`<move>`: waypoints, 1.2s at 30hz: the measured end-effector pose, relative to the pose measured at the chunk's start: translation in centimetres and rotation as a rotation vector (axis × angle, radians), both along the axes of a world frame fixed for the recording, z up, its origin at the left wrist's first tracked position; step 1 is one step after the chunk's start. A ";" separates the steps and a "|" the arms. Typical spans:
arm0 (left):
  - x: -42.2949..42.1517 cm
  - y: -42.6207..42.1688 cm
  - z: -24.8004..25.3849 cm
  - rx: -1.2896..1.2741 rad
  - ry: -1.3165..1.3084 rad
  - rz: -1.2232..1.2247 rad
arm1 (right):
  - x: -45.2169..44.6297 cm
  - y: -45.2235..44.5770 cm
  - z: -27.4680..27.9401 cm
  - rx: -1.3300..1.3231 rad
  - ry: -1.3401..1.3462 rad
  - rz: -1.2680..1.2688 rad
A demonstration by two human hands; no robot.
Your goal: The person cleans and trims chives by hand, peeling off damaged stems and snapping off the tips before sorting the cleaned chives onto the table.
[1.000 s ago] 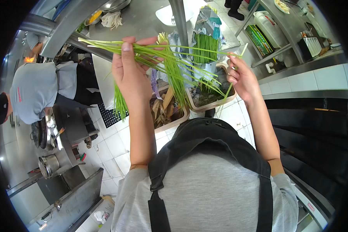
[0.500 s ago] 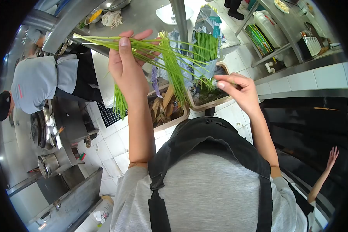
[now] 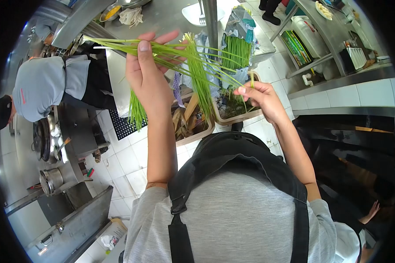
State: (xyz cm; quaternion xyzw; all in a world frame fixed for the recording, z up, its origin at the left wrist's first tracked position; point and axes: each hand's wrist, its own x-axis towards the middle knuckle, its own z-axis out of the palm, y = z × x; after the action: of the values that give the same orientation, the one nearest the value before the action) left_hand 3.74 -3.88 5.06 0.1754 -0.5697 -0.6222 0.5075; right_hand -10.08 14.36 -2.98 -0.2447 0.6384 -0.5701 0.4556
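Our right hand [image 3: 255, 94] has moved in toward the tips of the stalks [image 3: 169, 52], and a co-worker's hand [image 3: 372, 212] at far right is lower than before. We pinch the tips between thumb and fingertips. Our left hand [image 3: 151, 74] holds the stalks up in the air, thumb pressed over them, its other fingers spread. Below them, 1 bunch [image 3: 198, 81] hangs over the table [image 3: 162, 21] edge; 1 wrapped bundle [image 3: 238, 49] lies beyond our right hand. We see 2 bins [image 3: 196, 139] under the edge.
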 end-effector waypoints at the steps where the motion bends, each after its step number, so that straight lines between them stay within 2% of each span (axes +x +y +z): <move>1: 0.0 0.0 -0.2 0.005 0.006 0.012 | -0.3 0.1 -0.8 -0.039 -0.182 -0.044; 3: 0.2 0.0 -0.5 0.015 0.019 0.036 | -0.9 0.0 -3.3 -0.118 -0.547 -0.130; 4: 0.4 0.0 -0.3 0.012 0.022 0.059 | -1.0 -0.1 -4.0 -0.098 -0.604 -0.205; 7: 1.0 -0.5 0.4 0.005 0.020 0.095 | -2.1 0.2 -5.7 -0.015 -0.496 -0.247; 8: 1.1 -0.7 0.6 0.003 0.011 0.089 | -3.1 0.8 -7.1 0.034 -0.356 -0.193; 11: 1.3 -1.1 0.8 0.000 0.004 0.084 | -5.6 2.0 -11.7 0.272 0.703 -0.213; 12: 1.4 -1.2 0.9 0.000 0.004 0.086 | -5.9 2.1 -11.0 0.254 0.705 -0.355; 15: 1.6 -1.3 1.1 0.014 0.002 0.090 | -7.6 2.0 -8.9 -0.011 0.525 -0.555; 18: 1.6 -1.4 1.2 -0.001 0.002 0.079 | -6.1 1.0 -2.8 -0.113 0.541 -0.394; 21: 1.3 -1.3 1.3 0.020 -0.001 0.074 | -2.6 -0.7 2.7 -0.088 0.736 -0.170; 24: 1.3 -1.3 1.2 0.027 0.014 0.052 | -1.9 -2.2 2.7 0.005 0.816 -0.048; 28: 2.0 -1.4 1.1 0.026 0.035 0.073 | -2.3 -2.5 0.0 -0.080 0.601 -0.145; 31: 2.7 -1.5 0.8 0.038 0.021 0.099 | -2.7 -2.2 -0.4 -0.071 0.568 -0.072; 34: 3.2 -1.6 0.3 0.059 0.016 0.120 | -2.6 -2.0 0.7 -0.017 0.704 0.015; 36: 3.5 -1.6 -0.2 0.070 0.015 0.121 | -2.9 -2.5 -0.9 -0.135 0.743 -0.016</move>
State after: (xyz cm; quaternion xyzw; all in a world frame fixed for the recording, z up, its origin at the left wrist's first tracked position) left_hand 7.29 -5.46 4.87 0.2225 -0.5320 -0.6112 0.5421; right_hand -13.00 11.87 -3.93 -0.4591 0.7231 -0.4868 0.1714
